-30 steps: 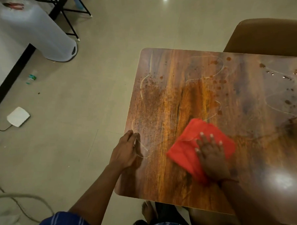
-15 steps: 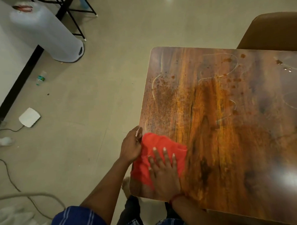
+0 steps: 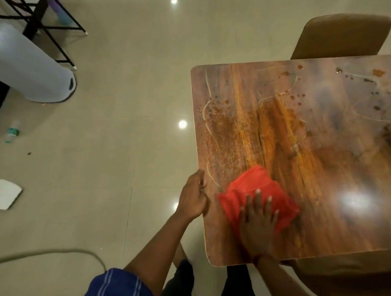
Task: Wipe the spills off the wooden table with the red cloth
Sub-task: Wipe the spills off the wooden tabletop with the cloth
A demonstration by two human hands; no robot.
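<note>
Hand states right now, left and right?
Left hand: curled, gripping the wooden table edge.
Right hand: open, flat, pressing the red cloth.

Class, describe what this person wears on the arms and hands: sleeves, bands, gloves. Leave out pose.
The left hand and right hand are bare: no gloves, no rings showing. The left arm is uncovered up to a short dark-blue sleeve with thin pale stripes. The right wrist seems to carry a thin reddish band; no right sleeve shows.

Counter (image 3: 337,187): brown wood, shiny, rounded corners.
Cloth: red cloth (image 3: 255,185) lies near the front left corner.
Spills (image 3: 220,118): brown spots and wet lines farther back.
</note>
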